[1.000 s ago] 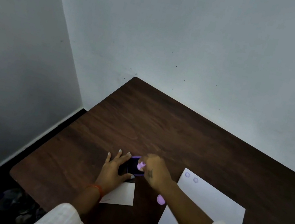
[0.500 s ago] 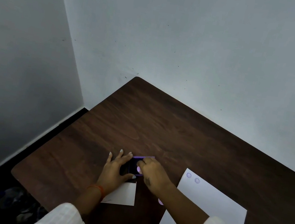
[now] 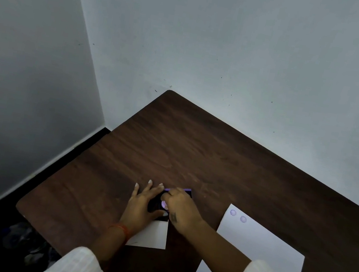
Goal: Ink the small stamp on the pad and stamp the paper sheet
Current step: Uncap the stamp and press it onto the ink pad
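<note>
Inking now | our right hand point(image 3: 181, 210) pinches the stamp point(image 3: 163, 204) down on the pad point(image 3: 178, 192) | left hand point(image 3: 142, 206), fingers spread flat, steadies the pad | next (we judge): lift straight, carry to the sheet point(image 3: 259, 248) beside two prints point(image 3: 238, 216)

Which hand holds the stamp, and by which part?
The right hand pinches the small stamp by its top, pressing it on the ink pad; exact grip unclear.

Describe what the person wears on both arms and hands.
Both arms have white ribbed sleeves, pushed up the forearms. The left hand has an orange-red thread band at the wrist and pale, longish nails. The right hand bears a small dark mark near the wrist.
</note>
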`<state>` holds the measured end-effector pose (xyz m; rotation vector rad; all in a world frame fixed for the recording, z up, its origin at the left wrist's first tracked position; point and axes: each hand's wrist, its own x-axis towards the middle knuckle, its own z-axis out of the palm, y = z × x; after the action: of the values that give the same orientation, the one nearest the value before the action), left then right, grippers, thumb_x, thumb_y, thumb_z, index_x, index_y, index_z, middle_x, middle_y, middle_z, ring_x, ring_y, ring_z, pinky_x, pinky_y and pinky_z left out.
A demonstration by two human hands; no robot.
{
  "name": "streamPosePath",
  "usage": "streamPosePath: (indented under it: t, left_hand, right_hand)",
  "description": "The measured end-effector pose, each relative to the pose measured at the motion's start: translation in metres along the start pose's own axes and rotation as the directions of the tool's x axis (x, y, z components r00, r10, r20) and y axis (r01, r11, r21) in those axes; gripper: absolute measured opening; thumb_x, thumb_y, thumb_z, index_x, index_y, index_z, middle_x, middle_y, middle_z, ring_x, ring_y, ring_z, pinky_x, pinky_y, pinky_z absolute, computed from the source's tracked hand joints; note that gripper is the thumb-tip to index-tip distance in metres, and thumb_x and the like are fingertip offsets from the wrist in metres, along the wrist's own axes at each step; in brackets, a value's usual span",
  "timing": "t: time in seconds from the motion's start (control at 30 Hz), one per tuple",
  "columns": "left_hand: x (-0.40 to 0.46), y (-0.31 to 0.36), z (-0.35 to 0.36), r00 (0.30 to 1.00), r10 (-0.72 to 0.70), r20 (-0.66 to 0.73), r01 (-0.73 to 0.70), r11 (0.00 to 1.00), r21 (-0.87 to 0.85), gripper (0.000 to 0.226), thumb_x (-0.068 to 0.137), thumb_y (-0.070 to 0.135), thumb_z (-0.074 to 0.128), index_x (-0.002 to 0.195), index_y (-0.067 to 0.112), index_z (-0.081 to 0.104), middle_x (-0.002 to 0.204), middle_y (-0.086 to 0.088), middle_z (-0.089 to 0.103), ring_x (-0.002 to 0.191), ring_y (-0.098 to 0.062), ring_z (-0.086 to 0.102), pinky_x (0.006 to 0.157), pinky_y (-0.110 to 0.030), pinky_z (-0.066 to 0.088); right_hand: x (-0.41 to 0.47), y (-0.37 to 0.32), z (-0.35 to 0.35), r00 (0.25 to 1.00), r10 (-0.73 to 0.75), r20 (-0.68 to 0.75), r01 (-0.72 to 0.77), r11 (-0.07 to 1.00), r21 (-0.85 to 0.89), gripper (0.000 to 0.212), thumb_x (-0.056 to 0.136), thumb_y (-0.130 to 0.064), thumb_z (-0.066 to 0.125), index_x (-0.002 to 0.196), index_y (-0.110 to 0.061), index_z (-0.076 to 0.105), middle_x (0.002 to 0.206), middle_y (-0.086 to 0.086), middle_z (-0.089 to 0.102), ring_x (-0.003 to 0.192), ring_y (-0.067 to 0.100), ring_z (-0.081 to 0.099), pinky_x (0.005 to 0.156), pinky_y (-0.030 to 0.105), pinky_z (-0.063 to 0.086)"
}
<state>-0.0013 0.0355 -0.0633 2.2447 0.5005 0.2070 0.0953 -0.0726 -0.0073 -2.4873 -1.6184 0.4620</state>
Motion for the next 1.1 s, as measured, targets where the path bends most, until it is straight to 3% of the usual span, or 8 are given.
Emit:
streamPosePath:
  t: [0.3, 0.47, 0.53, 0.63, 0.7, 0.77, 0.87, 1.1]
  left_hand:
    - [0.001, 0.000, 0.000, 1.000, -0.008, 0.018, 0.008, 1.000, 0.021, 0.068, 0.079, 0.032, 0.068, 0.138, 0.023, 0.035, 0.149, 0.003, 0.037, 0.144, -0.019, 0.014, 0.118, -0.041, -0.008]
    - [0.000, 0.004, -0.004, 1.000, -0.001, 0.022, 0.000, 1.000, 0.030, 0.066, 0.080, 0.030, 0.069, 0.137, 0.023, 0.037, 0.148, 0.001, 0.038, 0.144, -0.021, 0.014, 0.119, -0.044, -0.004]
    - [0.000, 0.006, -0.005, 1.000, 0.002, 0.020, -0.003, 0.999, 0.034, 0.066, 0.079, 0.032, 0.069, 0.137, 0.023, 0.038, 0.148, 0.002, 0.038, 0.144, -0.021, 0.015, 0.118, -0.043, -0.004]
    - [-0.001, 0.009, -0.007, 1.000, -0.003, 0.025, 0.002, 0.998, 0.062, 0.068, 0.078, 0.034, 0.069, 0.137, 0.024, 0.037, 0.149, 0.003, 0.038, 0.144, -0.020, 0.014, 0.119, -0.044, -0.003]
    - [-0.002, 0.010, -0.007, 0.999, -0.014, 0.045, 0.010, 0.997, 0.074, 0.068, 0.078, 0.035, 0.068, 0.137, 0.024, 0.036, 0.149, 0.003, 0.036, 0.145, -0.020, 0.013, 0.120, -0.044, -0.004]
    - [-0.002, 0.010, -0.006, 0.998, -0.017, 0.060, 0.012, 0.996, 0.084, 0.069, 0.078, 0.038, 0.068, 0.137, 0.024, 0.035, 0.150, 0.003, 0.035, 0.145, -0.020, 0.012, 0.120, -0.045, -0.003]
    - [-0.003, 0.008, -0.006, 0.997, -0.013, 0.079, 0.003, 0.993, 0.122, 0.070, 0.077, 0.044, 0.067, 0.136, 0.024, 0.036, 0.151, 0.004, 0.033, 0.145, -0.019, 0.012, 0.120, -0.045, 0.000]
    - [0.002, 0.033, 0.004, 0.996, -0.004, -0.089, 0.021, 0.982, 0.188, 0.071, 0.075, 0.052, 0.066, 0.133, 0.019, 0.041, 0.149, -0.007, 0.036, 0.142, -0.025, 0.022, 0.118, -0.048, 0.006]
  right_hand:
    - [-0.008, 0.005, 0.001, 0.999, -0.040, -0.003, 0.040, 0.998, -0.043, 0.030, 0.096, -0.011, 0.042, 0.124, -0.002, 0.048, 0.127, 0.019, 0.053, 0.119, 0.031, 0.047, 0.097, 0.040, 0.043]
    - [-0.003, -0.003, -0.017, 0.985, 0.169, -0.037, -0.144, 0.923, 0.357, 0.032, 0.088, -0.012, 0.040, 0.090, 0.005, 0.066, 0.097, 0.025, 0.067, 0.089, 0.036, 0.063, 0.083, 0.040, 0.048]
    - [-0.015, -0.001, -0.020, 0.946, 0.311, -0.093, -0.169, 0.717, 0.676, 0.017, 0.085, -0.007, 0.055, 0.089, -0.001, 0.070, 0.093, 0.020, 0.071, 0.084, 0.032, 0.066, 0.078, 0.038, 0.054]
    - [-0.042, 0.006, -0.020, 0.820, 0.567, 0.081, -0.183, 0.126, 0.975, 0.021, 0.082, -0.005, 0.065, 0.102, -0.010, 0.069, 0.103, 0.012, 0.070, 0.090, 0.021, 0.067, 0.072, 0.022, 0.057]
    - [-0.064, 0.012, -0.020, 0.799, 0.540, 0.265, -0.091, -0.327, 0.941, 0.021, 0.087, -0.001, 0.057, 0.106, -0.005, 0.066, 0.102, 0.012, 0.069, 0.088, 0.017, 0.066, 0.069, 0.020, 0.059]
    - [-0.090, 0.021, -0.023, 0.809, 0.474, 0.348, 0.016, -0.609, 0.793, 0.021, 0.088, 0.002, 0.052, 0.096, -0.002, 0.071, 0.092, 0.012, 0.074, 0.080, 0.016, 0.070, 0.066, 0.020, 0.060]
    - [-0.122, 0.024, -0.023, 0.798, 0.473, 0.373, 0.120, -0.732, 0.671, 0.014, 0.074, 0.000, 0.063, 0.080, -0.001, 0.076, 0.083, 0.014, 0.077, 0.072, 0.018, 0.074, 0.063, 0.025, 0.062]
    - [-0.169, 0.035, -0.015, 0.746, 0.567, 0.350, 0.313, -0.762, 0.567, 0.028, 0.067, -0.004, 0.067, 0.095, 0.001, 0.072, 0.092, 0.019, 0.075, 0.076, 0.024, 0.074, 0.063, 0.031, 0.063]
